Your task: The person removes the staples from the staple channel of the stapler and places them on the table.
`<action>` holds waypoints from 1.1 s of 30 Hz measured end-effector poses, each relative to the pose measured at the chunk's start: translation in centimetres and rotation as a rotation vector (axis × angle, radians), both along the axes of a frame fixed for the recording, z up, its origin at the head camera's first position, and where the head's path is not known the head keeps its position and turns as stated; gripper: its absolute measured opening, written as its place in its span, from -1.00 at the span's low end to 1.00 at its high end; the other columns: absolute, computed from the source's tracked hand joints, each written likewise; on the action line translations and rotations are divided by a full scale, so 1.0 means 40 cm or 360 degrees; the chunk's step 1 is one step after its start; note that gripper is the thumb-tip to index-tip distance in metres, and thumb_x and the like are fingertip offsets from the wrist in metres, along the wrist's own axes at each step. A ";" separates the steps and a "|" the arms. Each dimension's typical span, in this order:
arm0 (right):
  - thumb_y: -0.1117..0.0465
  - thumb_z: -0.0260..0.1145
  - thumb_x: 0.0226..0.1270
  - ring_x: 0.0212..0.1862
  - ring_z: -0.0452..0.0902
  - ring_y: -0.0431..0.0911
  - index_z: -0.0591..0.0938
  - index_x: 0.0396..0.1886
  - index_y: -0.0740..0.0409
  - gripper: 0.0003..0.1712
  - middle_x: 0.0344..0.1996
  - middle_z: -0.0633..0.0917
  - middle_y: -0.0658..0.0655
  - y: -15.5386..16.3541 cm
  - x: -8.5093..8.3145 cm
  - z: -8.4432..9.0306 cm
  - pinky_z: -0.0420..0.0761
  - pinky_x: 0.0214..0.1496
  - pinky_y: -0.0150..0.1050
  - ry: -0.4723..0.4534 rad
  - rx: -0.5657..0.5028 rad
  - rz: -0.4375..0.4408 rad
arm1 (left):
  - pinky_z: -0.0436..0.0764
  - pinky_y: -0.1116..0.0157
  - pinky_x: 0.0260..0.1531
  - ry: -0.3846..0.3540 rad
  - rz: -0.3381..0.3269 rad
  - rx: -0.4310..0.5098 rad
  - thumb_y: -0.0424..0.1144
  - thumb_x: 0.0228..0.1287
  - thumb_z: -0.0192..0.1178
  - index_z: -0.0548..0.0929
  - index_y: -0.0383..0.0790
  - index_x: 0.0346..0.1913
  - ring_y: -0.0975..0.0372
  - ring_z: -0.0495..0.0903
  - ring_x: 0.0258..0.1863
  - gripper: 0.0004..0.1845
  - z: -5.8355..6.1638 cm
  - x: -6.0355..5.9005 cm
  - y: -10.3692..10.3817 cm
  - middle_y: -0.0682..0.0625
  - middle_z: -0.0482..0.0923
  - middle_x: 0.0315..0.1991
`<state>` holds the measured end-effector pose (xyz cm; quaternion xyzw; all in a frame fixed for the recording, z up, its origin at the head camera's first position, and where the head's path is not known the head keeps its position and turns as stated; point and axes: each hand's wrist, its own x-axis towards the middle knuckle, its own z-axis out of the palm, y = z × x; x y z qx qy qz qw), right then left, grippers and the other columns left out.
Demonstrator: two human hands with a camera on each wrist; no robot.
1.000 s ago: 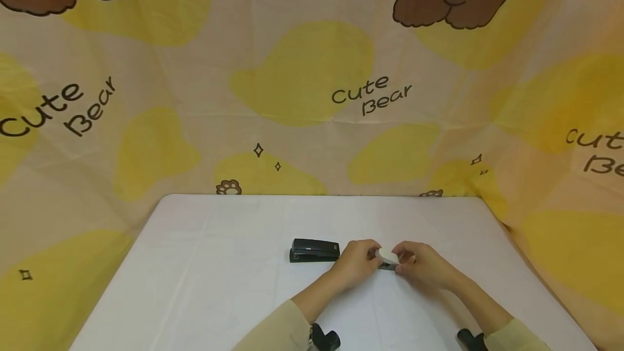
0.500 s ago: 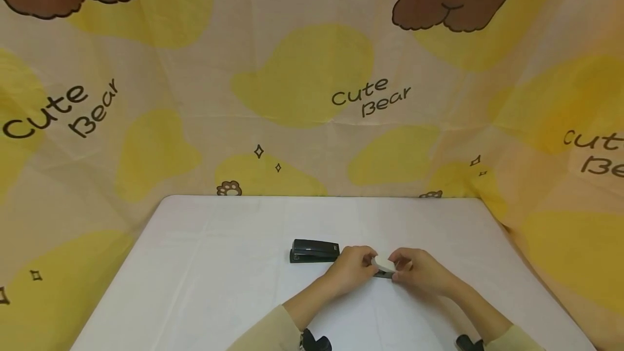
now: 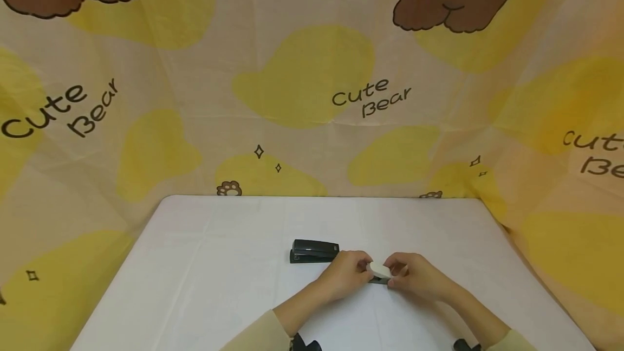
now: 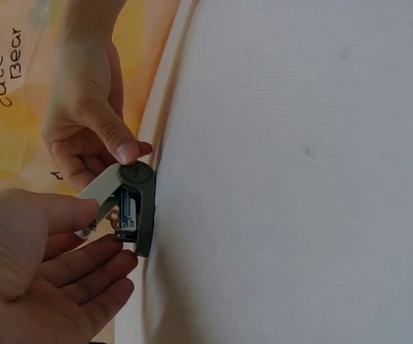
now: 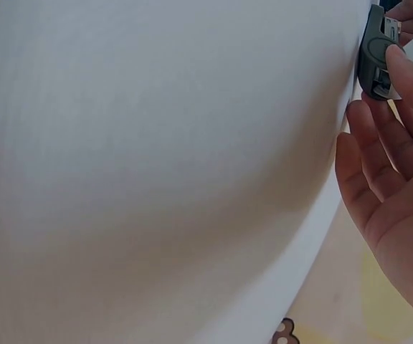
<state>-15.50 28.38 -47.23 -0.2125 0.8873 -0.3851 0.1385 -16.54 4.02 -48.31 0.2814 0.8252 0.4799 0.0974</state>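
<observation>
1. A small stapler with a pale top cover and a dark base is held between two hands near the front middle of a white table, as seen from the head camera.
2. The stapler's left end is gripped by the left hand, with the fingers curled about it; in the left wrist view, the pale cover is seen lifted away from the dark base, and the metal staple channel is exposed between them.
3. The stapler's right end is pinched by the right hand; in the left wrist view, its thumb tip is pressed at the rounded hinge end where cover and base meet.
4. In the right wrist view, the stapler's dark end is seen at the upper right edge, touched by the fingers of the right hand, with the palm turned open toward the camera below it.
5. A second, black stapler is shown lying flat and closed on the table just left of the left hand, apart from it.
6. The table is backed by a draped cloth printed with yellow patches, brown bear shapes and the words "Cute Bear".
7. Beige sleeves are worn on both forearms.
</observation>
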 end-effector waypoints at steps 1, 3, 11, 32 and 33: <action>0.26 0.53 0.29 -0.20 0.58 -0.17 0.69 -0.02 0.16 -0.70 -0.23 0.70 -0.01 -0.002 0.001 0.000 0.59 -0.16 -0.30 -0.0008 -0.0003 0.0005 | 0.58 0.43 -0.22 0.0006 0.0001 -0.0007 -0.38 0.37 0.34 0.75 -0.34 -0.01 0.48 0.60 -0.32 -0.81 0.000 0.001 -0.003 0.08 0.77 -0.28; 0.26 0.54 0.29 -0.20 0.59 -0.16 0.69 -0.02 0.16 -0.70 -0.23 0.70 -0.01 -0.007 0.003 0.000 0.59 -0.16 -0.30 -0.0021 -0.0009 0.0014 | 0.59 0.43 -0.22 0.0025 0.0001 -0.0025 -0.38 0.36 0.35 0.75 -0.33 -0.02 0.47 0.60 -0.32 -0.81 0.001 0.005 -0.010 0.08 0.76 -0.29; 0.24 0.55 0.28 -0.21 0.60 -0.14 0.69 -0.02 0.14 -0.69 -0.21 0.69 0.02 -0.024 0.014 0.003 0.60 -0.15 -0.30 -0.0059 -0.0038 0.0028 | 0.60 0.42 -0.20 0.0017 -0.0016 -0.0048 -0.39 0.32 0.37 0.76 -0.31 -0.02 0.46 0.61 -0.29 -0.80 0.010 0.015 -0.032 0.07 0.77 -0.27; 0.25 0.57 0.25 -0.21 0.62 -0.19 0.70 -0.06 0.10 -0.71 -0.22 0.71 -0.01 -0.072 0.035 -0.001 0.61 -0.16 -0.33 -0.0116 -0.0125 0.0114 | 0.59 0.43 -0.20 -0.0061 -0.0059 -0.0122 -0.41 0.27 0.39 0.75 -0.29 -0.04 0.46 0.60 -0.33 -0.79 0.016 0.044 -0.094 0.17 0.73 -0.34; 0.25 0.57 0.25 -0.21 0.62 -0.19 0.70 -0.07 0.09 -0.71 -0.22 0.71 -0.02 -0.074 0.036 -0.002 0.61 -0.17 -0.33 -0.0114 -0.0122 0.0119 | 0.58 0.43 -0.20 -0.0065 -0.0061 -0.0123 -0.41 0.27 0.39 0.75 -0.29 -0.04 0.46 0.60 -0.33 -0.79 0.017 0.045 -0.097 0.17 0.72 -0.33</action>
